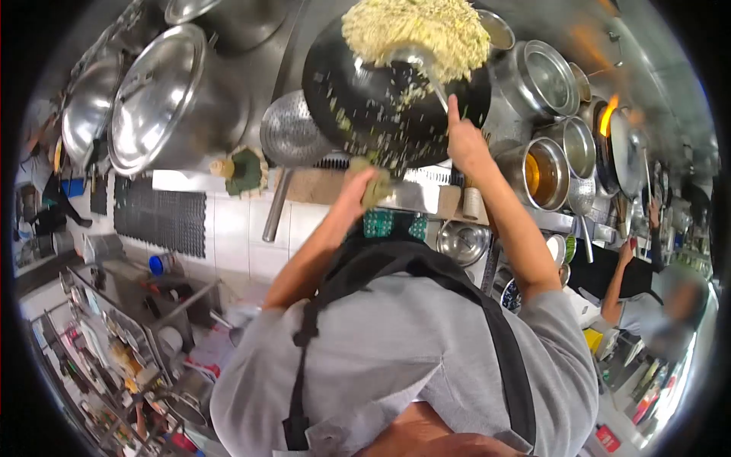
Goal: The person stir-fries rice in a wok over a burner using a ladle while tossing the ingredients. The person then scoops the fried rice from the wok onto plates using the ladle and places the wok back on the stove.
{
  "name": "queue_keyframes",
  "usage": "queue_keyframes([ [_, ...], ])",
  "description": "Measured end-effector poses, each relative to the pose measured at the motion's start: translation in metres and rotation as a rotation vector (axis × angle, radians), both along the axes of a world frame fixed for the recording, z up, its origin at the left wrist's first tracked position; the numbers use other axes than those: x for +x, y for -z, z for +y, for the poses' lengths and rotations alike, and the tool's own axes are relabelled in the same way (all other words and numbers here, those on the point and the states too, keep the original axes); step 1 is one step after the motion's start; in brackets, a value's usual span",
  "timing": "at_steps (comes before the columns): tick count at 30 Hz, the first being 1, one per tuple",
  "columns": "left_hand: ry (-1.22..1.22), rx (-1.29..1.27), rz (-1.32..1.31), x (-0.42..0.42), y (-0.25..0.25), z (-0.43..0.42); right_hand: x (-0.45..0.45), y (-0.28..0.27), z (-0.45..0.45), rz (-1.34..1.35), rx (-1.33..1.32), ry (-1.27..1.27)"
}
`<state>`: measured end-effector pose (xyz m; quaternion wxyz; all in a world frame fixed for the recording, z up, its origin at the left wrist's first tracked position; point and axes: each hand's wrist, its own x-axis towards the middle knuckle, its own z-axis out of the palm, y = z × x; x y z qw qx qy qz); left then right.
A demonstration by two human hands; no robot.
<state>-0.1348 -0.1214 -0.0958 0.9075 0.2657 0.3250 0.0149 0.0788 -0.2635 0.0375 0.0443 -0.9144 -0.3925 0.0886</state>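
A large black wok [327, 91] tilts in front of me. A pale mass of fried rice [426, 27] with green bits lies at its far side, and loose grains scatter over the dark inside. My right hand [466, 148] is closed around the handle of a metal ladle [415, 57], forefinger stretched along it; the ladle's bowl meets the rice. At the wok's near rim, my left hand [356, 192] is closed on a greenish folded cloth [375, 189]. Whether a wok handle lies under that cloth is hidden.
A perforated strainer [293, 129] rests left of the wok, beside a big lidded steel pot [156, 99]. On the right stand several steel pots, one with amber liquid [541, 177]. A flame [608, 114] burns by another wok [626, 152]. Another person [640, 305] works at far right.
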Motion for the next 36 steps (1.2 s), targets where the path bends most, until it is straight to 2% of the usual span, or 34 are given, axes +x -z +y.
queue_keyframes([
  [2,-0.1,0.043,-0.147,0.0,-0.065,-0.004,-0.009,0.006,-0.008,0.15,0.032,-0.033],
  [4,-0.034,0.02,-0.132,0.034,-0.052,0.017,-0.025,0.002,-0.014,0.31,0.077,-0.097],
  [6,-0.033,-0.069,0.004,0.079,-0.07,0.038,-0.049,-0.036,-0.022,0.371,0.027,-0.148],
  [8,-0.006,-0.116,0.036,0.078,-0.095,0.042,-0.062,-0.082,-0.043,0.4,-0.04,-0.186],
  [10,0.024,-0.098,0.093,0.073,-0.114,0.046,-0.03,-0.05,-0.062,0.3,0.158,-0.34],
  [11,0.038,-0.076,0.018,0.08,-0.082,0.048,-0.021,-0.034,-0.067,0.265,0.257,-0.413],
  [12,0.017,-0.051,-0.011,0.067,-0.052,0.034,-0.013,-0.023,-0.053,0.368,0.234,-0.232],
  [14,-0.011,0.039,-0.119,0.066,-0.002,0.027,0.004,0.0,-0.033,0.199,0.095,-0.043],
  [16,0.008,0.04,-0.111,0.019,0.037,0.009,0.013,0.002,-0.049,0.154,0.087,-0.031],
  [17,0.016,0.037,-0.07,-0.011,0.022,-0.001,0.021,0.0,-0.053,0.125,0.089,-0.019],
  [18,0.027,0.038,-0.035,-0.022,0.004,0.001,0.014,-0.025,-0.058,0.208,0.024,0.0],
  [20,-0.033,-0.024,0.006,0.005,-0.028,0.02,0.023,-0.041,-0.076,0.228,0.046,-0.215],
  [22,0.025,-0.016,-0.015,0.039,-0.067,0.036,0.054,-0.02,-0.073,0.206,0.201,-0.344],
  [23,0.048,-0.039,0.056,0.073,-0.055,0.05,0.058,-0.015,-0.061,0.229,0.151,-0.248],
  [24,0.07,0.015,-0.013,0.094,-0.037,0.057,0.065,-0.018,-0.043,0.231,0.108,-0.154],
  [26,-0.003,0.094,-0.124,0.081,-0.002,0.042,0.059,-0.014,-0.026,0.118,0.017,0.062],
  [28,-0.002,0.119,-0.078,0.028,0.017,0.02,0.041,-0.022,-0.03,0.059,0.024,0.128],
  [29,0.032,0.137,-0.02,-0.003,0.001,0.01,0.041,-0.016,-0.043,0.037,0.07,0.05],
  [30,0.062,0.155,0.031,-0.015,-0.02,0.005,0.025,-0.057,-0.044,0.145,-0.099,0.097],
  [32,0.101,0.025,-0.016,0.006,-0.048,0.023,0.03,-0.057,-0.063,0.245,-0.111,-0.038],
  [33,0.114,-0.046,-0.018,0.006,-0.066,0.03,0.037,-0.051,-0.068,0.274,-0.03,-0.113],
  [34,0.058,-0.105,0.0,0.029,-0.092,0.037,0.036,-0.062,-0.061,0.318,-0.061,-0.081],
  [36,0.115,-0.093,-0.031,0.081,-0.036,0.063,0.037,-0.066,-0.04,0.234,-0.094,-0.018],
])
